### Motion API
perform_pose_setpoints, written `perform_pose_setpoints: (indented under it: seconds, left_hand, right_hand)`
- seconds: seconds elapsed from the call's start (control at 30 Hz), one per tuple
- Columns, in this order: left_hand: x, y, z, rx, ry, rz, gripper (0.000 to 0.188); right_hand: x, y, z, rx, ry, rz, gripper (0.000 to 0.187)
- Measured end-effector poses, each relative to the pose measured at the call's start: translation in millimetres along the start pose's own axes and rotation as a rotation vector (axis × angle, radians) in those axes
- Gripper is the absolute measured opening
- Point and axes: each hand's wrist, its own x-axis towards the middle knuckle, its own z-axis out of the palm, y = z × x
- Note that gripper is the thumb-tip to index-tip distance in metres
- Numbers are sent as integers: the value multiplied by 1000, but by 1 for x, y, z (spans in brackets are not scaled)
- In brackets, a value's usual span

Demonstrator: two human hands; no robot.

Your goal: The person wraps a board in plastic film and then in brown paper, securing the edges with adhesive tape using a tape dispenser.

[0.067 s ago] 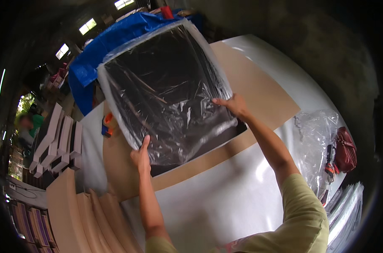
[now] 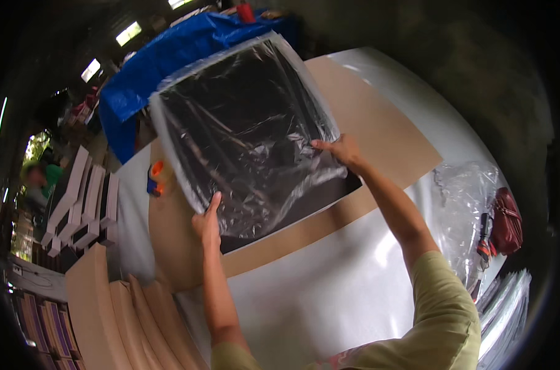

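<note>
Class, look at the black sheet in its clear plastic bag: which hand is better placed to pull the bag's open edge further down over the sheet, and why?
Probably the right hand: it pinches the clear plastic bag at its lower right edge. The left hand is at the bottom corner, seemingly steadying the black sheet.

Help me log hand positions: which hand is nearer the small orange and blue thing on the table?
Left. The left hand grips the plastic-wrapped black panel just right of the orange and blue thing; the right hand holds the panel's far edge.
</note>
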Motion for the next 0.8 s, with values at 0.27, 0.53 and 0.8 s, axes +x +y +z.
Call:
perform_pose_setpoints:
  seconds: [0.27, 0.53, 0.8]
  left_hand:
    - [67, -93, 13, 464, -207, -159, 86]
    - [27, -39, -28, 933, 77, 407, 93]
    - [-137, -6, -30, 247, -327, 702, 61]
  right_hand:
    - [82, 92, 66, -321, -235, -61, 50]
    - [11, 45, 20, -542, 290, -190, 83]
    - [-253, 67, -176, -30, -189, -23, 64]
